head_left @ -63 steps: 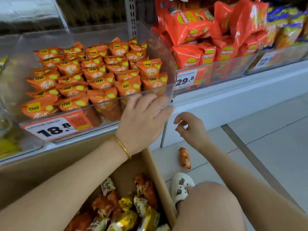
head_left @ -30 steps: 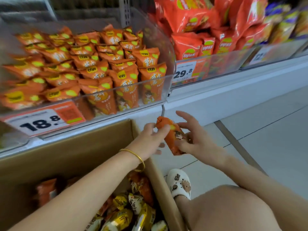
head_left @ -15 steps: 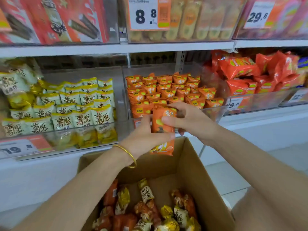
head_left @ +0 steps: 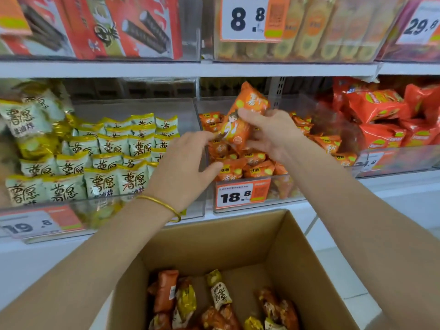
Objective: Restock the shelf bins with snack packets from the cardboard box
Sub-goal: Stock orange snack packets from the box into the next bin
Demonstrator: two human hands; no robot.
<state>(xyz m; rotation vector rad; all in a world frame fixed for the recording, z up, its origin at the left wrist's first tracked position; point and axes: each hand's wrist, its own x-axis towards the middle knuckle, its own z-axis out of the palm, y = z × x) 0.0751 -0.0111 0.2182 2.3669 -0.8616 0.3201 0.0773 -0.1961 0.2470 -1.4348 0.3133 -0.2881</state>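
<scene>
An orange snack packet (head_left: 240,120) with a cartoon figure and white characters is held tilted, its top toward 1 o'clock, above the clear shelf bin (head_left: 281,186) tagged 18.8, which is packed with rows of matching orange packets (head_left: 256,166). At 9 o'clock of it, a second clear bin (head_left: 142,108) holds rows of yellow-and-white packets (head_left: 102,167). At 6 o'clock, the open cardboard box (head_left: 238,239) contains loose orange and yellow packets (head_left: 214,303) scattered on its bottom.
</scene>
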